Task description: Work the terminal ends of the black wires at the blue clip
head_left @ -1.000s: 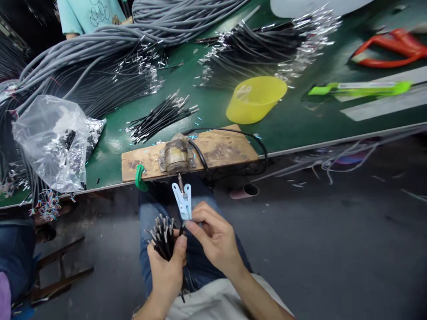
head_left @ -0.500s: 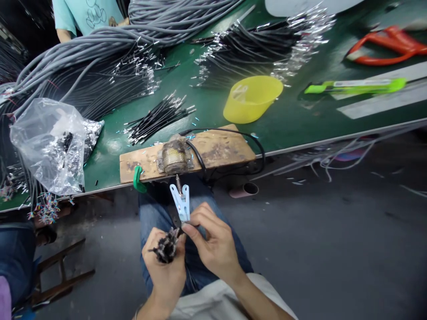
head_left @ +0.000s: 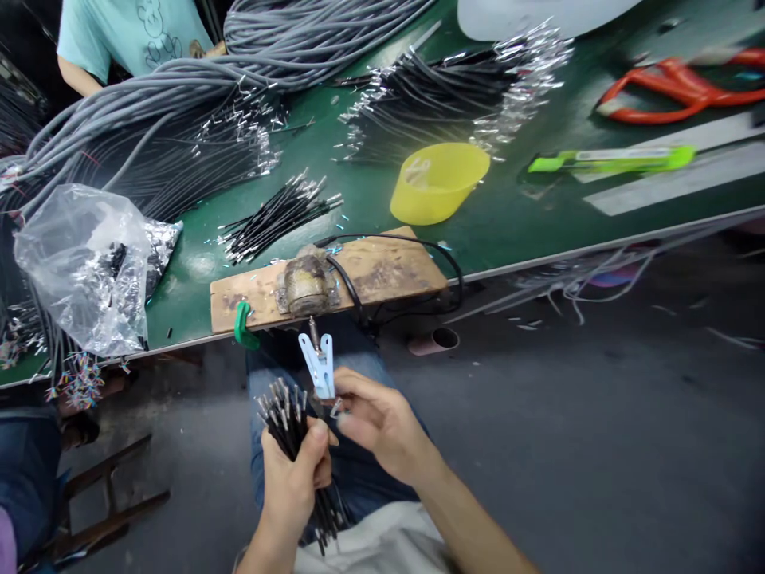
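My left hand is closed around a bundle of short black cables, their bare silvery ends pointing up and the other ends hanging below the fist. Just right of it, my right hand has its thumb and fingers apart, the thumb smeared by motion. A small shiny scrap shows at its fingertips; whether they touch it I cannot tell. Above sits a light-blue clothespin, fixed to the shaft of a small motor, its lower end close to my right fingertips.
The motor is mounted on a wooden board at the edge of the green table, beside a green clamp. Behind lie black cable pieces, a yellow cup, a plastic bag, a green cutter knife and orange-handled scissors.
My left hand has turned the cable bundle, so its silvery ends now face up. My right fingers have parted from their pinch below the clothespin. The view has shifted slightly.
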### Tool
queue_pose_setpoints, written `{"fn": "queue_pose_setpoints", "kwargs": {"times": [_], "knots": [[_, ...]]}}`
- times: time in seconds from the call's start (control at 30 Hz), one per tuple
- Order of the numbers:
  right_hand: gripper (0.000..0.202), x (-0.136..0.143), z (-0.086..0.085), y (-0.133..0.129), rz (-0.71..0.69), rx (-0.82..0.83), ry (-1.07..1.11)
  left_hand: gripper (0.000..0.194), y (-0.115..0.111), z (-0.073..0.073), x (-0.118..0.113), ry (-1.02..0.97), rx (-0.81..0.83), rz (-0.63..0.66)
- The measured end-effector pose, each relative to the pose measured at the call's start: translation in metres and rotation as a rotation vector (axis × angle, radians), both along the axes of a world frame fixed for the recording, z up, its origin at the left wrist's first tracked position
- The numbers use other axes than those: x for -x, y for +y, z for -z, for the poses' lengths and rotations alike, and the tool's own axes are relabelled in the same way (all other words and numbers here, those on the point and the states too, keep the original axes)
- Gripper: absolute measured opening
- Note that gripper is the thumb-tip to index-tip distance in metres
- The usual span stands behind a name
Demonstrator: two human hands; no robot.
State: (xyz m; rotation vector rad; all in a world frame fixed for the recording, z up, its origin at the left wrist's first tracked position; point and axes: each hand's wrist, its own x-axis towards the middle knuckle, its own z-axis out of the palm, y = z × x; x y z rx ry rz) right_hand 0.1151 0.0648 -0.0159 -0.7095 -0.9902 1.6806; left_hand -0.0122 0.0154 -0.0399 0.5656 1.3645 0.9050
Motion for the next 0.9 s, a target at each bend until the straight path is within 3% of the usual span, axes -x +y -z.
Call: {"fn": "queue_pose_setpoints", "kwargs": {"times": [0.1, 0.2, 0.33, 0.43, 0.57, 0.63, 0.77, 0.83, 0.9], "knots": [[0.018, 0.001, -0.004, -0.001, 0.059, -0.112, -0.127, 0.049, 0.0, 0.005, -0.001, 0.014, 0.0, -0.054], [0.024, 0.009, -0.009, -0.007, 0.229, -0.177, -0.194, 0.042, -0.008, -0.01, -0.013, 0.042, -0.087, -0.241], [0.019, 0.016, -0.01, -0.016, 0.462, -0.308, -0.286, 0.041, -0.015, -0.03, -0.025, 0.032, -0.103, -0.279], [0.015, 0.017, -0.002, -0.02, 0.376, -0.266, -0.197, 0.043, -0.01, -0.027, -0.019, -0.034, -0.066, -0.245], [0.017, 0.015, 0.006, -0.018, 0.338, -0.239, -0.124, 0.054, 0.005, -0.013, -0.003, -0.088, 0.075, -0.001], [0.02, 0.012, 0.006, -0.014, 0.344, -0.251, -0.146, 0.056, 0.007, -0.015, -0.001, -0.069, 0.113, 0.043], [0.015, 0.002, 0.001, -0.006, 0.352, -0.21, -0.218, 0.043, -0.003, -0.038, -0.012, 0.0, -0.047, -0.244], [0.009, -0.001, -0.002, -0.005, 0.329, -0.257, -0.234, 0.037, -0.006, -0.043, -0.016, 0.005, -0.078, -0.251], [0.008, -0.003, -0.005, -0.004, 0.273, -0.351, -0.277, 0.039, -0.003, -0.038, -0.013, 0.011, -0.077, -0.212]]}}
